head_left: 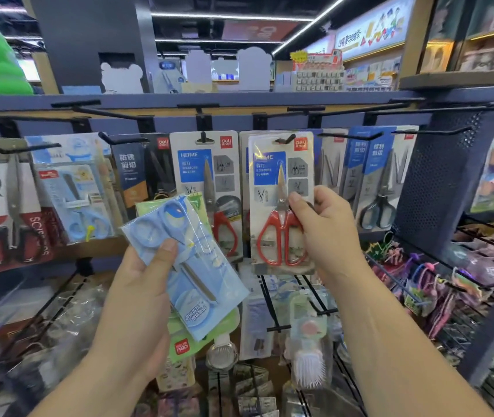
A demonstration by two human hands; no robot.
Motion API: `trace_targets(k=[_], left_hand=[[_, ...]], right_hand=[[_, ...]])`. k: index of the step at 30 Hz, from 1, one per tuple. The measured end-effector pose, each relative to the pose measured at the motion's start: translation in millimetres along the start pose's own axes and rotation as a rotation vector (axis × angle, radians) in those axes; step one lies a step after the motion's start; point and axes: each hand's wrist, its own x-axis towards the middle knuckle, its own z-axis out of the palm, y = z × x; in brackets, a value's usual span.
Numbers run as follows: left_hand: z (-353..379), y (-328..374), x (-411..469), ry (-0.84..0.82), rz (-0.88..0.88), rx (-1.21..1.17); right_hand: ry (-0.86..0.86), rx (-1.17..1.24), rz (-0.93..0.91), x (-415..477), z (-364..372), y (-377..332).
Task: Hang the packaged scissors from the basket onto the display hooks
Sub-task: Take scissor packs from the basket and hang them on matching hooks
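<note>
Room: a brightly lit stationery store fills the upper frame, with ceiling light strips (230, 15) and stocked shelves blurred at the upper right.
Display rack: a dark blue rail (161, 100) crosses the frame below that. It carries black display hooks (113, 114) that point toward the camera. A perforated blue end panel (441, 182) stands at the right.
Hung stock: packs of scissors hang in a row across the middle. From left to right they are a black-handled pack (5, 206), a light blue pack (74, 194), a dark pack (140, 170), a red-handled pack (206, 176) and grey-handled packs (381, 182).
Wire shelves: black wire shelves (300, 296) in the lower frame hold small packaged goods, mostly blurred, and a white brush (309, 368).
Red scissors package: the red scissors package (279, 200) hangs upright just right of centre, and a hook tip shows at its top slot.
Right hand: the right hand (327, 233) grips that package's right edge, with the thumb on the front near the blade pivot and the fingers behind.
Blue scissors package: the blue scissors package (185, 266) sits tilted at lower centre, handles toward the upper left, and lies over a green package (209, 332).
Left hand: the left hand (146, 284) holds both packages, with the thumb pressed on the blue front and the fingers behind.
</note>
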Motion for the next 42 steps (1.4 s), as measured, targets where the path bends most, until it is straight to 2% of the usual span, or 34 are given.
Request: trace_targets(k=[8,17,22,27,31,33,34,36,37,40,42], left_hand=[[-2.1,-2.8,5.7,-0.012,-0.020,0.006],[4.9,-8.4,8.9,-0.020,-0.055,0.001],[2.4,-9.5,10.2,-0.005,-0.043,0.004],[-0.8,-10.8,10.3,-0.022,-0.043,0.003],[-2.5,-11.9,9.1,-0.052,-0.044,0.004],[-2.2,-12.6,7.7,-0.070,-0.039,0.003],[-2.3,-13.0,6.9,-0.075,-0.034,0.004],[-2.9,-13.5,6.0,-0.088,-0.026,0.001],[-3.1,-14.0,5.5,-0.096,-0.025,0.001],[-1.0,-16.8,1.5,-0.129,-0.052,-0.029],[1.2,-19.0,-2.6,-0.136,-0.076,-0.059]], right_hand=[[-0.059,0.067,0.126,32.3,4.0,10.7],[-0.027,0.019,0.229,63.6,18.9,29.9],[-0.069,0.048,0.224,66.4,20.7,39.3],[0.001,0.009,0.259,60.0,15.5,44.4],[-0.025,-0.029,0.236,44.2,5.0,44.0],[0.027,-0.155,0.198,29.9,-3.9,44.6],[0.107,-0.222,0.157,19.2,-7.0,42.5],[0.205,-0.243,0.070,-9.5,-7.0,30.2],[0.135,-0.190,0.059,-26.9,-3.0,20.9],[-0.309,-0.027,0.160,-74.2,18.3,0.9],[-0.437,0.018,0.180,-94.2,29.1,-1.5]])
